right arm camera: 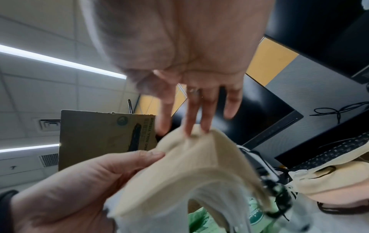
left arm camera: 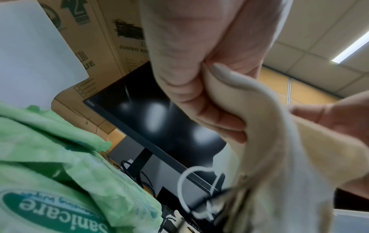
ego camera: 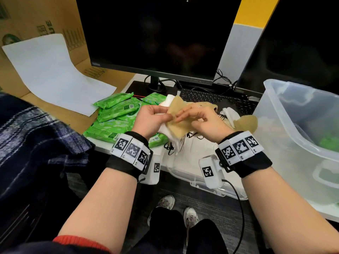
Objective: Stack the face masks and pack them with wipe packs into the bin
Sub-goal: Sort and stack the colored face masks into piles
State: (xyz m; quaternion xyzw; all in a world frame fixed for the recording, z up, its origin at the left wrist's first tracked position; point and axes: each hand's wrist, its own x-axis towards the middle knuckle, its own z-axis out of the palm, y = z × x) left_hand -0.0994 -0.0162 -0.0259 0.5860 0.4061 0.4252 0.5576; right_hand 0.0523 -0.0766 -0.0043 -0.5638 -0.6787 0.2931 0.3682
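A stack of folded face masks, tan on top and white beneath, is held up over the desk edge. My left hand grips its left side, thumb on top and fingers curled underneath. My right hand reaches over it with straight fingers; their tips touch the top edge of the tan mask. Black and white ear loops hang below. More loose masks, tan and white, lie to the right. Several green wipe packs are piled on the left.
A clear plastic bin stands at the right with something green inside. Its clear lid lies under the hands. Behind are two dark monitors, a keyboard, cables, a cardboard box and a white sheet.
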